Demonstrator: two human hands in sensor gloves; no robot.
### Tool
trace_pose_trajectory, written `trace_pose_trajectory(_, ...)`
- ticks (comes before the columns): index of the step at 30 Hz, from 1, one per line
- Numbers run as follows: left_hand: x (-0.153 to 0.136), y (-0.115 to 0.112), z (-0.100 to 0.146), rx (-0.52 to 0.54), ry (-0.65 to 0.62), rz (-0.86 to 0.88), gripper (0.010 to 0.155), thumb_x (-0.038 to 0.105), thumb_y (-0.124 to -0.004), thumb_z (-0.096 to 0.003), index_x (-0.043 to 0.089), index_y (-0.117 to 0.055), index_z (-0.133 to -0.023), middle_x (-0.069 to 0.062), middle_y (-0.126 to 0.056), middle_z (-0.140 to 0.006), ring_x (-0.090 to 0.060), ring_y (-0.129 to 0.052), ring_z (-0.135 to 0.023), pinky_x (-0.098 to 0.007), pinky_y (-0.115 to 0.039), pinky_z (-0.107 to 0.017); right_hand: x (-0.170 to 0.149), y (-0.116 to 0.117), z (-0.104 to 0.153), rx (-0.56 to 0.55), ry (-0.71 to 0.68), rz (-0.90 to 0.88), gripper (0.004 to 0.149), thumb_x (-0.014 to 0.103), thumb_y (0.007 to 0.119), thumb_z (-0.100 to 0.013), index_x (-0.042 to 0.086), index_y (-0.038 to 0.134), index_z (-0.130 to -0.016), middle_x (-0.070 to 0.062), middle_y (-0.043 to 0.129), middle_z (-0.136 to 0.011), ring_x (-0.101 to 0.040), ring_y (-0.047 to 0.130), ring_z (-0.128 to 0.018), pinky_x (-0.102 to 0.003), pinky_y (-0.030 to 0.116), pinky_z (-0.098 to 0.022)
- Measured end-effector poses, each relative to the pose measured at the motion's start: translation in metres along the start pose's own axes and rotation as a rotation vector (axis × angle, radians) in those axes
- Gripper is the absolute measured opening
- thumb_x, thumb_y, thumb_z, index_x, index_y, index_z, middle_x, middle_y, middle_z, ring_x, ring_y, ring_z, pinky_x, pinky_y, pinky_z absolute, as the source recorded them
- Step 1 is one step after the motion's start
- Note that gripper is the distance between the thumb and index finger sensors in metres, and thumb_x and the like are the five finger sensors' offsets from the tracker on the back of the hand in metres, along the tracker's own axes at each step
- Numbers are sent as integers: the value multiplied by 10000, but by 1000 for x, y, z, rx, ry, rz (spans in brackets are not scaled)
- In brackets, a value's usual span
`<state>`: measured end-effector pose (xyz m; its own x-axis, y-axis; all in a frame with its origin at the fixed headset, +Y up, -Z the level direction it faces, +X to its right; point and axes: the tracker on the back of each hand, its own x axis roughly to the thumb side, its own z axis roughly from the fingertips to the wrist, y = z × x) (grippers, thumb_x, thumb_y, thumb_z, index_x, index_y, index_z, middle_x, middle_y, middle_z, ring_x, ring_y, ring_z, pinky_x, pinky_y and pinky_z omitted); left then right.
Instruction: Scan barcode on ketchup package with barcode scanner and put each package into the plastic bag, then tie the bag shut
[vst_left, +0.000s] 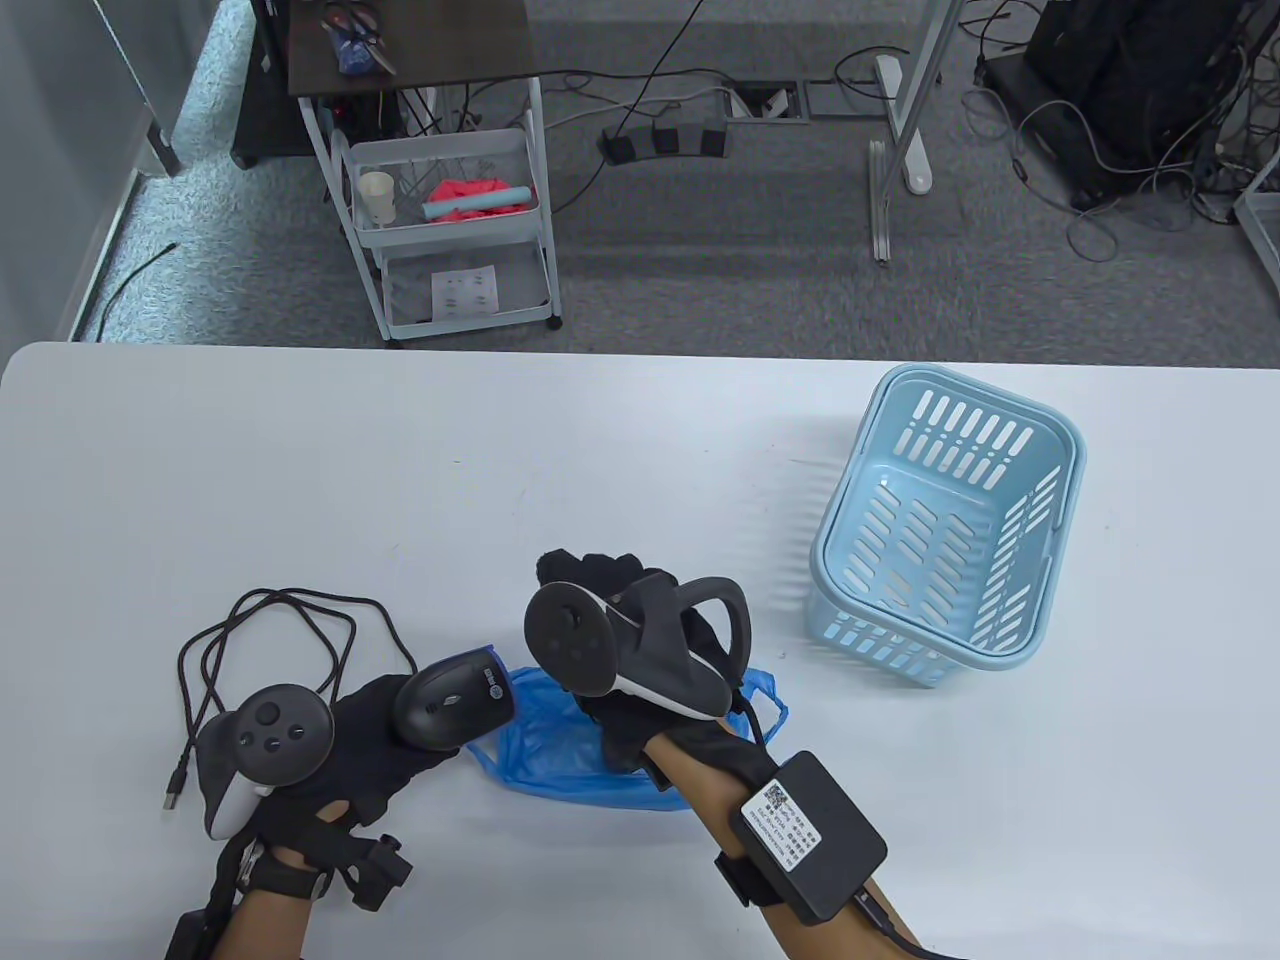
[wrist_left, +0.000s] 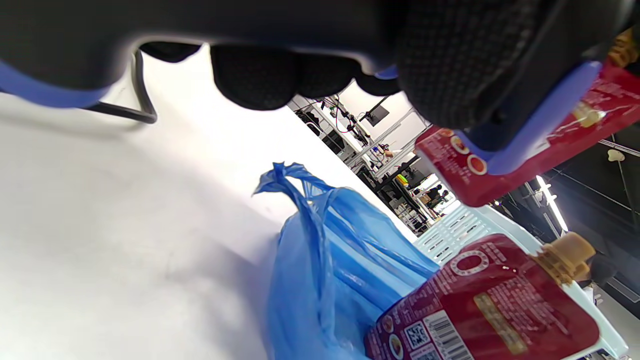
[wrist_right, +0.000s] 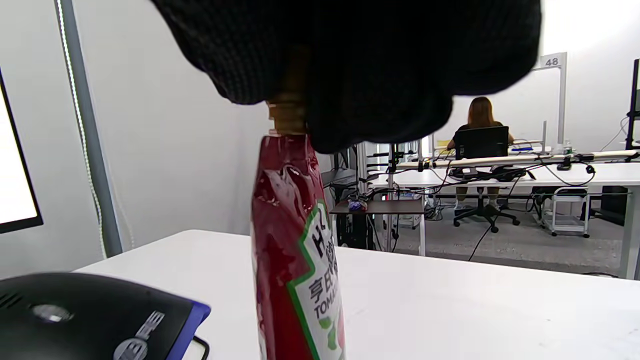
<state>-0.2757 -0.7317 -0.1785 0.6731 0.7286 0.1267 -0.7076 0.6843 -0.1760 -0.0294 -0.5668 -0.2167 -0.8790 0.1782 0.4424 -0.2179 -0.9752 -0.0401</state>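
Observation:
My left hand (vst_left: 375, 745) grips a black barcode scanner (vst_left: 455, 698) at the lower left, its head toward a crumpled blue plastic bag (vst_left: 545, 748). My right hand (vst_left: 600, 590) hovers over the bag and hides what it holds in the table view. In the right wrist view its fingers (wrist_right: 360, 65) pinch the cap of a red ketchup package (wrist_right: 295, 260), which hangs upright beside the scanner (wrist_right: 85, 320). In the left wrist view, a ketchup package (wrist_left: 492, 305) with its barcode facing the camera sits by the bag (wrist_left: 330, 260), and another red package (wrist_left: 575, 130) shows behind the scanner's blue edge.
A light blue slotted basket (vst_left: 950, 520) stands to the right of the bag with nothing in it. The scanner's black cable (vst_left: 280, 625) loops on the table at the left. A white cart (vst_left: 450, 230) stands on the floor beyond the far edge.

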Motion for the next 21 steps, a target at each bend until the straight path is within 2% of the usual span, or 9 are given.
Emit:
trace_pose_trajectory(10,1,-4,0,-27,-26,-9,483,503,-884,-423,288,-847,-854,52,-854,-858,-260,-953,-694,-537,-746,-638,8,20,5,58,-29,15,473,270,806,-504,4,774,-894,-185,932,-700,-317,946,-508,-470,809,-399)
trace_pose_trajectory(21,3,-10,-1,-59,-39,-36,484,500,-884,-423,282,-850,-853,54,-853,-859,-261,-951,-695,-537,-742,-640,10,23,7,76,-36,13,470,275,811,-502,9,781,-888,-183,935,-694,-313,948,-503,-467,810,-395)
